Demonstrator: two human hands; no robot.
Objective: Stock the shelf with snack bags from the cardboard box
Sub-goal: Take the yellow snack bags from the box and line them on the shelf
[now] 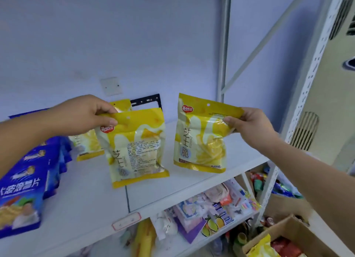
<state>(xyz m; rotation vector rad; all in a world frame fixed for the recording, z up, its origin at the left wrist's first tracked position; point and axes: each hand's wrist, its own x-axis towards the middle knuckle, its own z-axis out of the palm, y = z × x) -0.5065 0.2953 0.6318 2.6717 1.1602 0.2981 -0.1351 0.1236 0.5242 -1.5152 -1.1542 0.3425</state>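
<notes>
My left hand (84,114) pinches the top edge of a yellow snack bag (138,149), whose bottom rests on the white shelf (192,180). Right behind it another yellow bag (86,145) stands against the wall. My right hand (247,122) grips the top right corner of a second yellow snack bag (199,137), which hangs just above the shelf, to the right of the first. At the bottom right sits the cardboard box (288,231), with a yellow bag and red packs inside.
A row of blue snack bags (25,187) stands on the shelf's left part. The shelf below holds assorted colourful packs (215,208). White perforated uprights (311,80) frame the right side. A second box of goods (276,185) sits behind the rack.
</notes>
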